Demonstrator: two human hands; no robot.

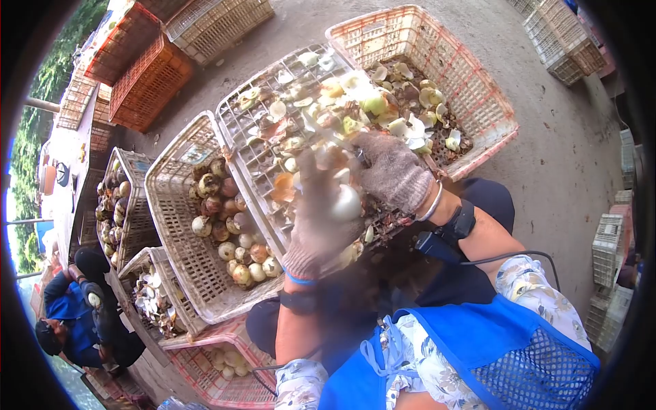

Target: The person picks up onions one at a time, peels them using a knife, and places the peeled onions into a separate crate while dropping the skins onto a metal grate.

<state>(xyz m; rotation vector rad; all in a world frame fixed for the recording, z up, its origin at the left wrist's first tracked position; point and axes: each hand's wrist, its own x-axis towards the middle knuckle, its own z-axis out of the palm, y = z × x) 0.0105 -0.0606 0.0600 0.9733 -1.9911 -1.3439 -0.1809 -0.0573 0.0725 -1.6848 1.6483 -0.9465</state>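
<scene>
My left hand [314, 229], in a knit glove and smeared by motion, is closed around a pale peeled onion [347, 203]. Beside it, my gloved right hand [396, 171] is curled around what looks like a small knife [326, 131], its blurred blade pointing up and left. Both hands are over an upturned plastic crate [239, 154] used as a work surface. Onion peels and cut ends [280, 123] are strewn across its grid. Whole onions [236, 236] lie in the crate [179, 273] to the left.
Beyond my right hand, a red-and-white crate [478, 89] contains scraps. A small basket of peels [154, 297] and a pink crate of peeled onions [229, 362] stand at lower left. Another person [89, 311] sits at far left. Stacked crates [147, 85] line the back.
</scene>
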